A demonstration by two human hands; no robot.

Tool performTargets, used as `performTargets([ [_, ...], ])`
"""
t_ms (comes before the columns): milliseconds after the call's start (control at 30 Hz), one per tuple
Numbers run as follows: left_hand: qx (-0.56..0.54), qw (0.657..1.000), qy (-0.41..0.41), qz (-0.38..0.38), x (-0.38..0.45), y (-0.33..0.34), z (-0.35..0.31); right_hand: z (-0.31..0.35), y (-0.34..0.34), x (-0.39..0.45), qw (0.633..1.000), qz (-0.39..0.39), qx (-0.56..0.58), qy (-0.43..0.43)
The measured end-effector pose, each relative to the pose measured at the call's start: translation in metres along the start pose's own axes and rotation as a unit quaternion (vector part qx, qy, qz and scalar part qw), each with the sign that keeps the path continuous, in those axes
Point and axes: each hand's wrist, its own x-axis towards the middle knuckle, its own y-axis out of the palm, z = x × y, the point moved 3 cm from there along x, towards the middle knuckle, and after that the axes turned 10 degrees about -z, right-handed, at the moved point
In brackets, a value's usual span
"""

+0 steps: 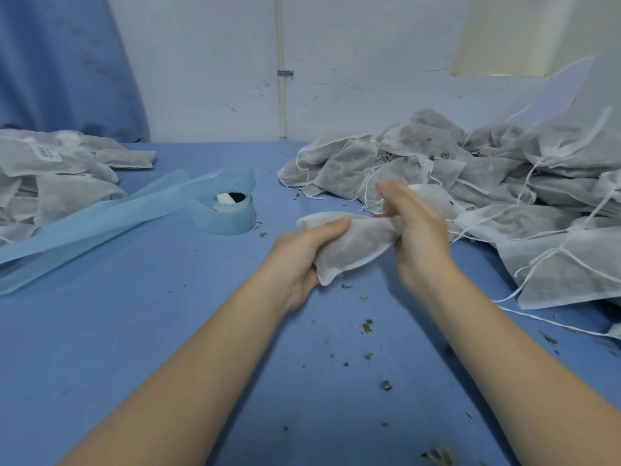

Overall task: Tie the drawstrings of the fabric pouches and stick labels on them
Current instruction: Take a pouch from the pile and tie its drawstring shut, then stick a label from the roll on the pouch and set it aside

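Observation:
A filled white fabric pouch (353,247) is held above the middle of the blue table. My left hand (302,253) grips its lower body, thumb laid over the top. My right hand (413,227) holds the pouch's neck end, with the index finger stretched out; the drawstring there is hidden behind the fingers. A large heap of pouches with loose strings (487,183) lies at the right. A smaller heap (57,176) lies at the left, one pouch there bearing a white label (45,153). A roll of labels (232,210) on pale blue backing stands left of centre.
A long strip of blue backing tape (100,223) trails from the roll toward the left edge. Dry herb crumbs (368,326) are scattered over the blue tablecloth (168,331). A white wall with a pipe (281,79) closes off the far side.

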Motion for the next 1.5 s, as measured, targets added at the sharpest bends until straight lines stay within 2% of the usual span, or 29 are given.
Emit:
performTargets([
  [67,0.018,0.999,0.021,-0.025,0.001,-0.004,-0.002,0.001,0.004,-0.006,0.994,0.095,-0.052,-0.032],
  [167,0.040,0.997,0.042,-0.041,0.003,-0.007,-0.005,0.002,0.006,-0.012,0.965,0.171,-0.165,-0.109],
  [300,-0.016,1.000,0.015,0.014,0.003,-0.009,-0.010,0.002,0.006,-0.014,0.937,0.182,-0.248,-0.163],
  [400,0.053,0.997,0.060,0.020,0.004,-0.010,-0.012,0.002,0.008,-0.014,0.925,0.182,-0.271,-0.195],
  [500,0.106,0.987,0.101,-0.062,0.010,-0.019,-0.014,0.000,0.013,-0.013,0.914,0.196,-0.284,-0.213],
  [700,0.072,0.978,0.152,-0.123,0.013,-0.034,-0.031,-0.003,0.042,-0.010,0.909,0.204,-0.290,-0.221],
  [800,0.065,0.963,0.174,-0.194,0.019,-0.051,-0.041,-0.011,0.067,-0.005,0.928,0.210,-0.258,-0.170],
  [867,0.064,0.946,0.194,-0.252,0.023,-0.069,-0.049,-0.021,0.085,0.000,0.955,0.199,-0.203,-0.086],
  [933,0.058,0.923,0.216,-0.313,0.025,-0.088,-0.057,-0.037,0.101,0.006,0.959,0.204,-0.198,-0.020],
  [967,0.047,0.911,0.221,-0.344,0.026,-0.099,-0.059,-0.046,0.107,0.009,0.942,0.217,-0.253,-0.029],
  [1033,0.029,0.884,0.230,-0.405,0.027,-0.118,-0.064,-0.062,0.118,0.012,0.883,0.258,-0.386,-0.068],
  [1100,0.010,0.868,0.235,-0.437,0.027,-0.129,-0.066,-0.073,0.130,0.011,0.851,0.288,-0.433,-0.076],
  [1200,-0.027,0.871,0.220,-0.438,0.030,-0.132,-0.068,-0.080,0.147,0.010,0.857,0.303,-0.409,-0.078],
  [1367,-0.042,0.898,0.200,-0.390,0.046,-0.127,-0.066,-0.087,0.156,0.014,0.854,0.319,-0.396,-0.107],
  [1500,-0.051,0.902,0.219,-0.369,0.056,-0.124,-0.061,-0.089,0.158,0.016,0.868,0.300,-0.383,-0.099],
])
